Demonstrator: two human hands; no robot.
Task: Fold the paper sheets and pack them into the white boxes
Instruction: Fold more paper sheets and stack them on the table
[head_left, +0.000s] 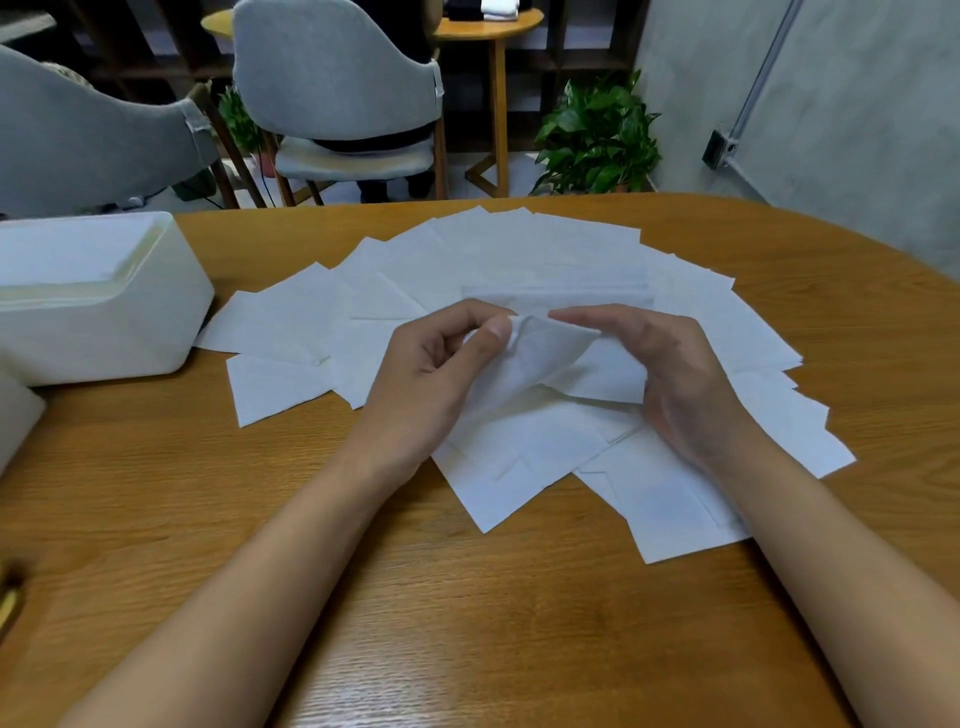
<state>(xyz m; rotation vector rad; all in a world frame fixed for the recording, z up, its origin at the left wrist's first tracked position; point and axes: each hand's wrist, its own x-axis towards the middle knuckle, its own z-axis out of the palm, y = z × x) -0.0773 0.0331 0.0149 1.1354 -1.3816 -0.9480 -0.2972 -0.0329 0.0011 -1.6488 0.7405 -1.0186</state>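
Several white paper sheets (519, 254) lie fanned out across the middle of the wooden table (467, 597). Both hands hold one sheet (550, 364) lifted just above the pile. My left hand (441, 364) pinches its upper left edge between thumb and fingers. My right hand (670, 374) grips its right side, fingers curled over the top edge. The sheet bends between them. An open white box (104, 322) stands at the table's left, with white paper inside it.
A second white box's corner (15, 415) shows at the far left edge. Two grey chairs (337, 88), a small round wooden table (488, 31) and a green potted plant (597, 140) stand beyond the table. A grey wall is at right.
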